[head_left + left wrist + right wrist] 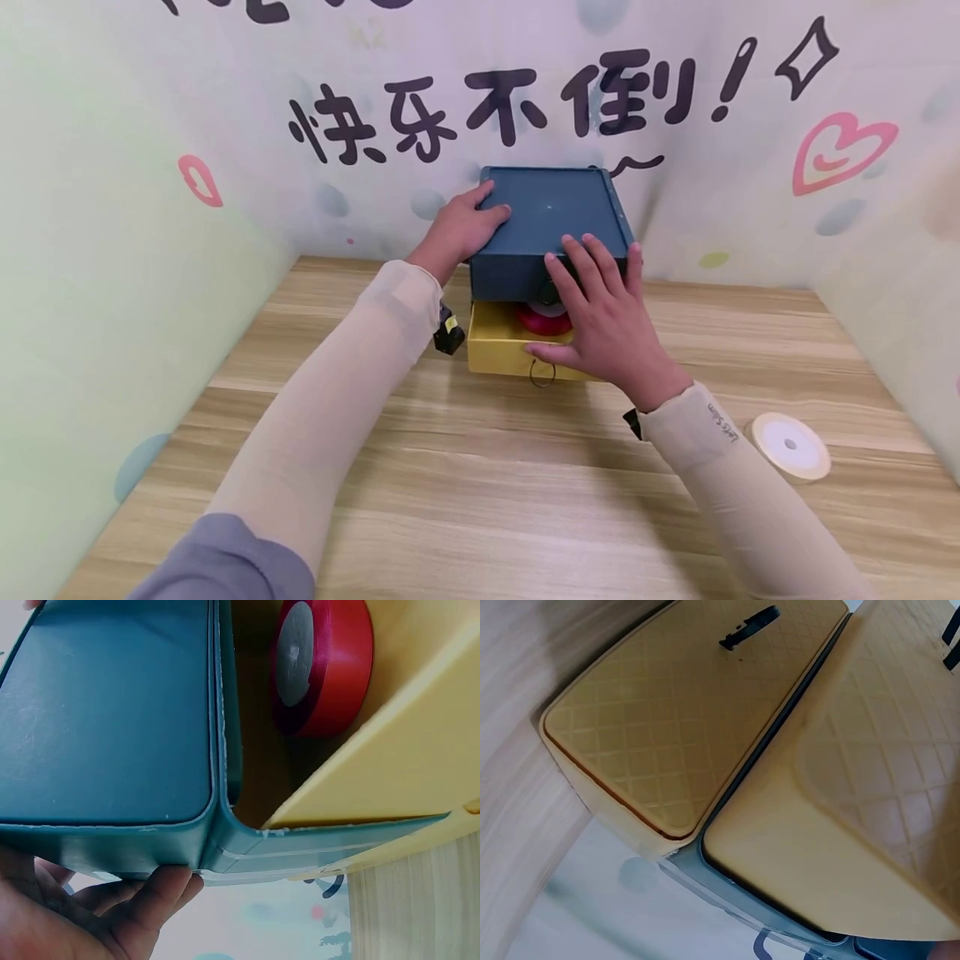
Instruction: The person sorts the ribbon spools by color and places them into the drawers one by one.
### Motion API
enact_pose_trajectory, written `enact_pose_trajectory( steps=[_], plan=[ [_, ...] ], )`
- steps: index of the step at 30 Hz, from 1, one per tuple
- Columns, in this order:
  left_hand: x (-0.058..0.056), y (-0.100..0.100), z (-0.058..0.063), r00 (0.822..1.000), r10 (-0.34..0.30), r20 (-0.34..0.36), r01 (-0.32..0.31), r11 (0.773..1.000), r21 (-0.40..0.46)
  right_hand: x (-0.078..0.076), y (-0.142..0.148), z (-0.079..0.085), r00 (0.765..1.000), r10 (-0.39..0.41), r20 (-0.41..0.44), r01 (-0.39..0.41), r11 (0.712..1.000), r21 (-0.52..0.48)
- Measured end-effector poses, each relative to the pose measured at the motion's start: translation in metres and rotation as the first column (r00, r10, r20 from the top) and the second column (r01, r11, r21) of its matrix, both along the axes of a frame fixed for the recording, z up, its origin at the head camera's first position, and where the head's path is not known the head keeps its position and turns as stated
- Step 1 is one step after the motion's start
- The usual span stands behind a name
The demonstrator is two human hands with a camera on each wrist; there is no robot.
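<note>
A small drawer cabinet with a dark blue top (555,208) stands against the back wall. Its middle yellow drawer (495,357) is pulled out under the blue top drawer (506,279). In that drawer lies a roll of red ribbon (349,667). Below it, the bottom yellow drawer (660,720) is closed. My left hand (467,227) rests on the cabinet's upper left edge, its fingers along the side wall. With fingers spread, my right hand (611,329) touches the blue top's front right corner, while its thumb reaches down to the yellow drawer's front.
A spool of cream ribbon (791,447) lies on the wood-grain table (465,500), right of my right wrist. A printed backdrop (420,200) rises directly behind the cabinet. From the open drawer's front hangs a ring pull (543,373).
</note>
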State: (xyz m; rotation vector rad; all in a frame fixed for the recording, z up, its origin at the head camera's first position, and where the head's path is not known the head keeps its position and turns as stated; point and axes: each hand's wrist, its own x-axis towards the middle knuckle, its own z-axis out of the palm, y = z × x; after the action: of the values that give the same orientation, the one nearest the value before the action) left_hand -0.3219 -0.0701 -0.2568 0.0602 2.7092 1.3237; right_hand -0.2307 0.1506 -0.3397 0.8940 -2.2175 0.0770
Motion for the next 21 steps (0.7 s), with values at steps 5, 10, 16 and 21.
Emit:
enact_pose_trajectory(
  steps=[5,10,16,21],
  plan=[
    [0.0004,-0.0010,0.0007,1.000,0.005,0.005,-0.005,1.000,-0.007,-0.0016,-0.0016,-0.0004,1.000,-0.002,0.000,0.002,1.000,-0.004],
    [0.0002,-0.0013,-0.0009,1.000,0.010,0.008,-0.010,1.000,-0.007,-0.0014,-0.0021,-0.0003,1.000,-0.016,0.006,0.016,1.000,0.009],
    [0.0009,-0.0006,-0.0008,1.000,0.010,0.008,-0.010,1.000,-0.005,-0.0022,-0.0012,0.0006,1.000,-0.014,-0.008,0.014,1.000,0.015],
    [0.0016,-0.0001,0.0014,1.000,0.004,0.006,-0.004,1.000,-0.001,-0.0037,0.0000,0.0014,1.000,-0.001,-0.027,0.001,1.000,0.011]
  ],
)
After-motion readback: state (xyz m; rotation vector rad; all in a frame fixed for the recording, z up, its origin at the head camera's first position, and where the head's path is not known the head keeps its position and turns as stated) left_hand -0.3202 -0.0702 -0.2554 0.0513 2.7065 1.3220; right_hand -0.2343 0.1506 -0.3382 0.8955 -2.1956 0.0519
